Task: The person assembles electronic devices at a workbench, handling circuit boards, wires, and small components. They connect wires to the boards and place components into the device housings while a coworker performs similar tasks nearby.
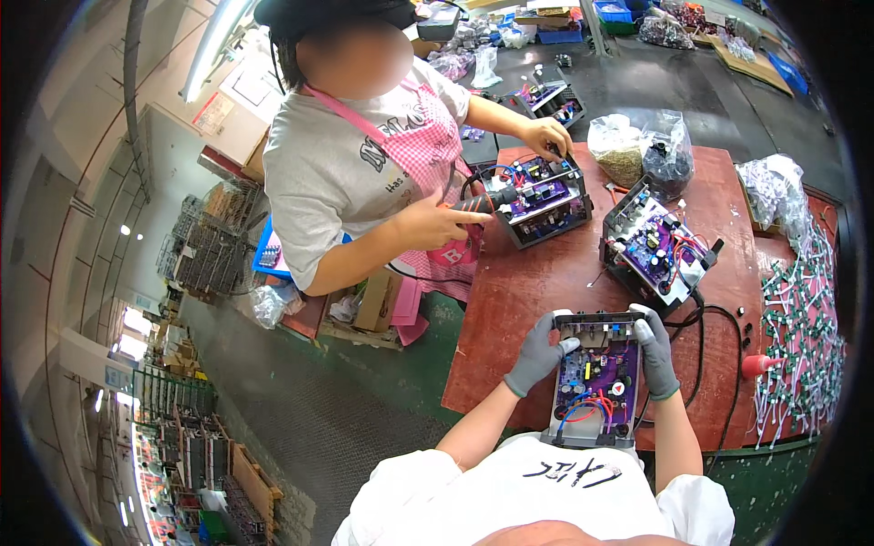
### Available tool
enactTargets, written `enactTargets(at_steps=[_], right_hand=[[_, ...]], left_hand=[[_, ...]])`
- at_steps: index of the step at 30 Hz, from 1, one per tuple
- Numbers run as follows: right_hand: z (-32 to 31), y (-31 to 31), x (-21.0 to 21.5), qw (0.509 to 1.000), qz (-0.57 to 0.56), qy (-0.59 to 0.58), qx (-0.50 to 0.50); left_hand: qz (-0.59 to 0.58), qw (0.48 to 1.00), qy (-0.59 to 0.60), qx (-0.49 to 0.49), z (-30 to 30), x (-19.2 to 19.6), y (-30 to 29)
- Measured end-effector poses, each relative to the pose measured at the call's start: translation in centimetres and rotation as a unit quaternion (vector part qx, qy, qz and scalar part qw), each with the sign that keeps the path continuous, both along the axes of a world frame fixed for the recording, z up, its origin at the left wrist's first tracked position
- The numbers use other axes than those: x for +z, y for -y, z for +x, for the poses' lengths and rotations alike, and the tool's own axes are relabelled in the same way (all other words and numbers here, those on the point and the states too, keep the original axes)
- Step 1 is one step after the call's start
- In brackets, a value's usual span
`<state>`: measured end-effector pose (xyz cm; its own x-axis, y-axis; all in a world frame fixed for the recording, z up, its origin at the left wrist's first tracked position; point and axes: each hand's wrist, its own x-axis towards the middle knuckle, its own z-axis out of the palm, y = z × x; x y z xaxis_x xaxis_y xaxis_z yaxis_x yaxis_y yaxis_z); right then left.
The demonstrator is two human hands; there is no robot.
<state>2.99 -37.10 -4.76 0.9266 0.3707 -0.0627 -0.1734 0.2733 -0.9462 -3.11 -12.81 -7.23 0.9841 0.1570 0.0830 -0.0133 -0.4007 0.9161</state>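
Observation:
My left hand (535,358), in a grey glove with white fingertips, grips the left side of an open electronic device chassis (596,373). Its thumb reaches over the edge onto the inside. On the opposite side, my right hand (657,353), gloved alike, is closed around the far right corner. Inside the chassis lies a purple circuit board with red and blue wires looping at the near end. The unit is held close to my body at the table's near edge. Beyond it, a second open chassis (660,246) with a similar purple board rests tilted on the table.
Across the red tabletop (492,337), a co-worker holds a power screwdriver (482,202) against another chassis (542,196). Bags of small parts (667,155) stand at the back. Black cables (701,355), a red bottle (757,366) and many wired connectors (801,337) lie right.

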Motion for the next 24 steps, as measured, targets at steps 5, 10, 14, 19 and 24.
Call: enactTargets(at_steps=[5, 10, 14, 19, 24], right_hand=[[0.1, -0.3, 0.8, 0.999, -0.013, 0.042, -0.007], [0.7, 0.0, 0.1, 0.998, -0.051, 0.048, -0.009], [0.7, 0.1, -0.2, 0.998, -0.028, 0.055, -0.002], [0.6, -0.2, -0.7, 0.999, 0.01, 0.035, -0.01], [0.4, -0.3, -0.2, 0.999, -0.007, 0.038, -0.011]], left_hand=[[-0.022, 0.999, 0.024, 0.003, 0.2, -0.6, -0.1], [-0.035, 0.999, 0.028, 0.008, 0.5, 0.1, 0.1], [-0.056, 0.997, 0.059, -0.004, 0.4, -1.1, -0.1], [-0.02, 0.999, 0.035, 0.008, 0.2, 0.3, 0.2], [-0.02, 0.997, 0.06, 0.036, 0.3, 0.2, 0.7]])
